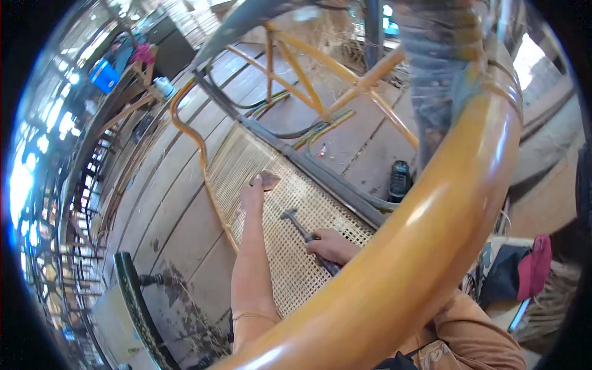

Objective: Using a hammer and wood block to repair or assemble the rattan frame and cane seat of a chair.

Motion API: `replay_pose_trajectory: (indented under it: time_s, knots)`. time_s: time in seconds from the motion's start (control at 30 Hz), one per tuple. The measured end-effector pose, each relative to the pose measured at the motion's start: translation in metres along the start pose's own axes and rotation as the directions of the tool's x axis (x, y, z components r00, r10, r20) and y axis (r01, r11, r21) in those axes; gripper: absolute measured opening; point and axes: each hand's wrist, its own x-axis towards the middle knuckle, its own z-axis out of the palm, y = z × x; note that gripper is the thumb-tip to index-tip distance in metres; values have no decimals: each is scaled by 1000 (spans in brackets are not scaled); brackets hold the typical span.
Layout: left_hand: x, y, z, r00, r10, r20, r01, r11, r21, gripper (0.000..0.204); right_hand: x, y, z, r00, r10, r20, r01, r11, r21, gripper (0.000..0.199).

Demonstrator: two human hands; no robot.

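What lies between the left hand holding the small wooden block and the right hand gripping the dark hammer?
In the head view, only bare woven cane webbing lies between the left hand with its small wooden block and the right hand gripping the dark hammer.

I am looking down on a floor of wide grey wooden planks [179,203], stained dark toward seven o'clock. At twelve o'clock stands a frame of orange rattan poles [320,80] with a tangle of dry straw [336,31] behind it. Toward ten o'clock I see a blue tub [105,75], a pink cloth [143,54] and a dark cabinet [176,46]. Hard daylight comes through slatted openings [37,154] along nine o'clock. At four o'clock a red and dark bag [524,268] lies beside more straw. A dark bottle [399,179] stands on the planks near three o'clock.
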Motion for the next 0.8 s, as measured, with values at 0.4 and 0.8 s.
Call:
replay_pose_trajectory:
  time_s: [0.4,0.8]
  knots:
    - [42,-21,43,976,15,216,17,989,-144,51,-28,-2,-2,990,-125,57,123,992,40,36]
    - [-74,9,-81,986,-29,164,152,558,-815,31,-20,45,10,762,-620,-186,602,784,-149,38]
